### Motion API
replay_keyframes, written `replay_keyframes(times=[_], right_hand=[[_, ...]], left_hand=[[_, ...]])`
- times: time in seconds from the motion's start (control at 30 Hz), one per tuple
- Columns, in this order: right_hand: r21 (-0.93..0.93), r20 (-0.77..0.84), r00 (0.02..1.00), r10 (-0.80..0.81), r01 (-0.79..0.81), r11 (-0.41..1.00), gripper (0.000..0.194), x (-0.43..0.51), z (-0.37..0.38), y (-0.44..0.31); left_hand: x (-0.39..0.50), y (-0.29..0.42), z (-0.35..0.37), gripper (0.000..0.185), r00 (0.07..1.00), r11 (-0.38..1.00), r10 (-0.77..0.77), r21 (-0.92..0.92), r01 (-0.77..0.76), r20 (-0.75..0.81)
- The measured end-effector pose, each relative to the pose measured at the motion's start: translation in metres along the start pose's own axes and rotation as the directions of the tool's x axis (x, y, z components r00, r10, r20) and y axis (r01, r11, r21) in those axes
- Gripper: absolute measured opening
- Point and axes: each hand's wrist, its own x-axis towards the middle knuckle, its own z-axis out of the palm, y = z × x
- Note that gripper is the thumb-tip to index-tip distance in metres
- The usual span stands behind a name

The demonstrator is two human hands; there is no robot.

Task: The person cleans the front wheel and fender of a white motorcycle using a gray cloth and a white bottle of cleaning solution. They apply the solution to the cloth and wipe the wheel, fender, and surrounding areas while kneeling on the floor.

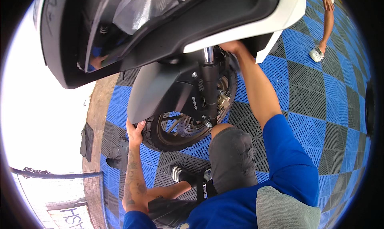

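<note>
A motorcycle's front end fills the upper middle, with a grey front fender (150, 91) over the spoked-looking front wheel and its knobby tyre (154, 139). My left hand (135, 132) grips the front of the tyre just below the fender's tip, thumb on the tread side. My right arm reaches up beside the fork tube (209, 88); my right hand (231, 46) is mostly hidden behind the white-edged fairing (237, 31), so its fingers cannot be made out. The brake disc (187, 127) and caliper (223, 101) show at the wheel. A grey towel (286, 205) hangs over my right shoulder.
Blue and dark grey slotted floor tiles (306, 130) lie around the wheel. Another person's arm and clog (316, 53) are at the upper right. A wire mesh panel (60, 175) with a sign stands lower left, near a dark stand (120, 157) on the floor.
</note>
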Motion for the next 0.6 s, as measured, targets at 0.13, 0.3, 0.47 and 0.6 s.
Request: replay_keyframes(times=[0.13,0.3,0.47,0.6], right_hand=[[-0.024,-0.022,0.999,-0.038,0.037,0.999,0.046,0.034,0.017,-0.001],[-0.181,0.008,0.999,-0.037,0.038,0.983,0.05,0.034,0.013,0.028],[-0.454,0.02,0.999,-0.041,0.046,0.89,0.053,-0.001,0.0,0.063],[-0.5,-0.192,0.924,-0.331,0.199,0.843,0.046,-0.076,0.004,0.085]], left_hand=[[0.001,0.002,0.001,0.063,0.999,1.0,0.025,-0.012,-0.025,-0.03],[-0.002,-0.003,-0.001,0.064,1.0,1.0,0.001,-0.031,-0.002,-0.002],[-0.001,-0.008,-0.002,0.062,0.999,0.997,0.048,-0.054,-0.048,-0.004],[-0.004,-0.011,-0.001,0.059,0.998,0.999,0.053,-0.006,-0.053,-0.046]])
